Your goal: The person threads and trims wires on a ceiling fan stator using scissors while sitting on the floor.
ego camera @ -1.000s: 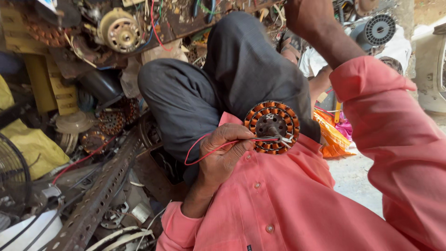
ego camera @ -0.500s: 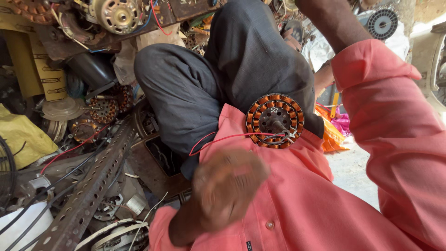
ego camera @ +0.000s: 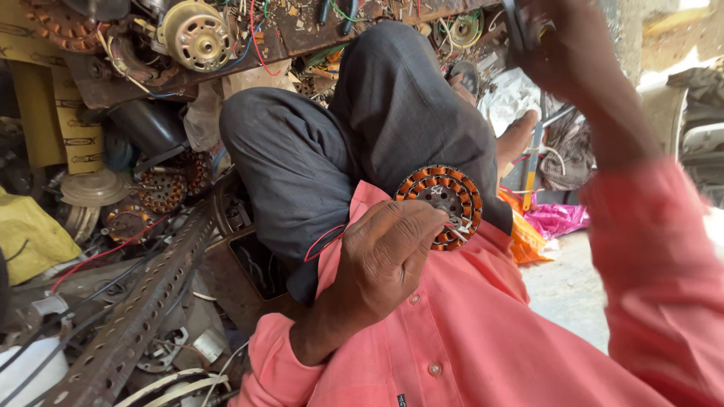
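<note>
Where fingers close: left hand (ego camera: 388,252), stator (ego camera: 445,202).

Left hand (ego camera: 392,252) on copper-wound stator (ego camera: 443,202) in lap, right hand (ego camera: 562,45) raised beside cluttered motor parts (ego camera: 197,34).

Free room is scarce on the person's left: a perforated steel angle bar (ego camera: 143,301) slants across the floor clutter, with loose wires, round copper-wound coils (ego camera: 162,190) and a yellow cloth (ego camera: 26,234) packed close beside it. Above, a crowded shelf (ego camera: 302,34) carrying a brass-coloured motor (ego camera: 197,34) hangs over the raised knee (ego camera: 302,143), closing off the way forward. The left hand (ego camera: 392,249) rests just at the wound stator (ego camera: 441,205) on the lap, hemmed by the dark trouser leg and the shirt front. The right hand (ego camera: 566,45) is lifted in open air. The only bare passage is the pale floor (ego camera: 562,290) on the right, bordered by orange and pink bags (ego camera: 554,220).
</note>
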